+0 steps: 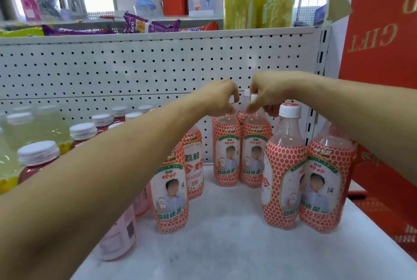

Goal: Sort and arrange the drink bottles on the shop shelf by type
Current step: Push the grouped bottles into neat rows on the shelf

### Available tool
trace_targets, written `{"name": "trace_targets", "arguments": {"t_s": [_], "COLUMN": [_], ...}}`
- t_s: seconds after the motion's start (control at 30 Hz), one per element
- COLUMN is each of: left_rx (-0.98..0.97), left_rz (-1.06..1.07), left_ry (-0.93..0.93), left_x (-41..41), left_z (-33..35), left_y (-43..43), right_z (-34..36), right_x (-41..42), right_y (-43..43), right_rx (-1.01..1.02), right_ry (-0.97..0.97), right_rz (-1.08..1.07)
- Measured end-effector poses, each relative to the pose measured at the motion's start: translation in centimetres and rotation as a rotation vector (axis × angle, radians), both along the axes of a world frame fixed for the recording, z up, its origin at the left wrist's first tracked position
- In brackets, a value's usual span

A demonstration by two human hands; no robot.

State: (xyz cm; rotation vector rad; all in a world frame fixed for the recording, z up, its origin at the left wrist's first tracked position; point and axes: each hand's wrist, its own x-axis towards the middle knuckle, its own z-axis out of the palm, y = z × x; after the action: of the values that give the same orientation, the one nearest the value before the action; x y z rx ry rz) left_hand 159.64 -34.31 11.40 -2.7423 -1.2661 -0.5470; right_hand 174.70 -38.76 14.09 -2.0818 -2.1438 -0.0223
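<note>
On the shelf [225, 252], against the pegboard [112, 65], the left back bottle [226, 155] and the right back bottle [256, 155] stand touching side by side, with a third bottle [247, 92] behind them. The left hand [222, 99] grips the top of the first, the right hand [268, 94] the top of the second. Nearer, to the right, two front bottles [282, 185] stand side by side. To the left, a near bottle [171, 196] stands before a far bottle [194, 162]; further left, more bottles [38, 155] stand in rows. A box [379, 31] stands right of the shelf. Snack bags [146, 25] lie on the upper shelf [158, 36].
</note>
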Motion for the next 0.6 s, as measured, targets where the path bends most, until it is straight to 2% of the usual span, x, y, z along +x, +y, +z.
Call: {"name": "trace_targets", "arguments": {"t_s": [0.2,0.37,0.5,0.6], "left_rx": [-0.051,-0.024,-0.064,-0.163], "left_rz": [0.03,0.126,0.386,0.331], "left_ry": [0.038,0.16,0.366,0.261], "left_x": [-0.2,-2.9,-5.7,-5.9], "left_z": [0.4,1.9,2.1,2.1], "left_y": [-1.5,-4.3,-5.4,-5.0], "right_z": [0.1,0.6,0.4,0.2], "right_x": [-0.1,-0.4,-0.8,-0.6], "right_y": [-0.8,-5.4,-9.7,-10.3], "right_rx": [-0.016,0.172,-0.095,-0.162], "right_ry": [-0.047,0.026,-0.122,-0.167], "right_rz": [-0.048,0.002,0.012,0.027]}}
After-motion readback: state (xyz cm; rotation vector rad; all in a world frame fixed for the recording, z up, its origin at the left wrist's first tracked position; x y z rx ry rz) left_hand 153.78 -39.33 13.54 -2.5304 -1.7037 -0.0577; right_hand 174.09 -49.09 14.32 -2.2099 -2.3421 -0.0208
